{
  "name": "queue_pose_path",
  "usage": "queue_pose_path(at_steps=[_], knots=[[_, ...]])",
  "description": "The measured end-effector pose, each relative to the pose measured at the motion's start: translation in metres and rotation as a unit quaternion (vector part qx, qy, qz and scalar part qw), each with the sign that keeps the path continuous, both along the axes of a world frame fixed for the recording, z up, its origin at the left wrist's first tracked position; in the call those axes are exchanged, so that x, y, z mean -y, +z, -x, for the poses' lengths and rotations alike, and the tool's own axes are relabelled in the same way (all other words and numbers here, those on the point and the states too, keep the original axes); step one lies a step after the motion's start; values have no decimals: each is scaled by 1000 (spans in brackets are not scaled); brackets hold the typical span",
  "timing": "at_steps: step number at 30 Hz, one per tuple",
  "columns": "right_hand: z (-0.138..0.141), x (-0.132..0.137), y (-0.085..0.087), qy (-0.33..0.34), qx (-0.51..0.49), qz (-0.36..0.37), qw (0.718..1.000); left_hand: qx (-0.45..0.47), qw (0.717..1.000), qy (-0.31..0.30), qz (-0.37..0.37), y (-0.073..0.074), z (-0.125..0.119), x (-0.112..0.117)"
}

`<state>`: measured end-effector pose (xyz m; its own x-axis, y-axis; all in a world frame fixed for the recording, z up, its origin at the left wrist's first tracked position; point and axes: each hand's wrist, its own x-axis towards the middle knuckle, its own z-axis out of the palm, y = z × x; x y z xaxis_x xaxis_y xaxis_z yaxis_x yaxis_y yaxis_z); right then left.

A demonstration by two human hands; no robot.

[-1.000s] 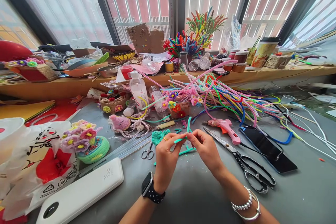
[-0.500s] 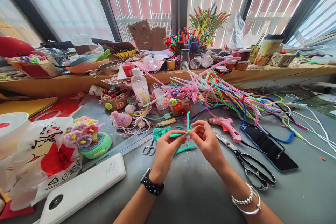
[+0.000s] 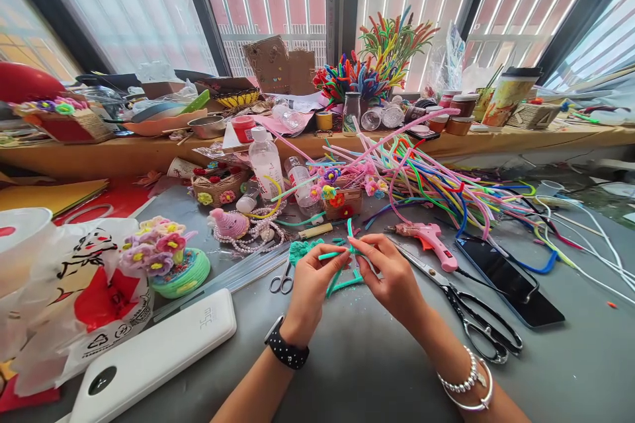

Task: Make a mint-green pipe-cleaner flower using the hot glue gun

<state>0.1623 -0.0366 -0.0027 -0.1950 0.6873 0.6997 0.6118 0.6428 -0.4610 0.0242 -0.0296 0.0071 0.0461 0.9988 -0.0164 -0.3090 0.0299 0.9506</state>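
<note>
Both hands meet over the grey table, holding turquoise pipe cleaners (image 3: 331, 255) that cross one another between the fingertips. My left hand (image 3: 310, 284) pinches them with thumb and index finger, one short end poking out to the left. Close against it, my right hand (image 3: 389, 271) grips the crossing point, where another end (image 3: 350, 226) stands up. Just below and behind the fingers lie more turquoise pieces (image 3: 350, 283) on the table. A bunched turquoise piece (image 3: 301, 250) rests behind my left hand. The exact join is hidden by the fingers.
Right of my hands lie large black-handled scissors (image 3: 471, 317), a pink glue gun (image 3: 429, 241) and a phone (image 3: 508, 281). Small scissors (image 3: 282, 283), a white power bank (image 3: 159, 360) and a flower ornament (image 3: 181, 268) are on the left. Loose pipe cleaners (image 3: 436, 178) pile up behind.
My right hand has turned, its fingers now reaching over the crossing of the pipe cleaners. The upright end tilts more to the left. My left hand has barely moved.
</note>
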Motion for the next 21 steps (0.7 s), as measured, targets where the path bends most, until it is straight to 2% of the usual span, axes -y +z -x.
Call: queue_pose_path(at_steps=[7, 12, 14, 17, 21], knots=[[1, 1, 3, 20, -44, 53, 997, -83, 993, 25, -74, 2, -1, 4], [3, 2, 4, 24, -43, 89, 995, -192, 959, 63, -197, 1, 3, 5], [2, 1, 5, 33, -42, 113, 992, -220, 949, 70, -216, 1, 4, 5], [1, 0, 6, 37, -32, 147, 988, -224, 954, 60, -189, 0, 5, 3], [1, -1, 6, 23, -41, 156, 987, -125, 989, -25, -79, 1, 6, -2]])
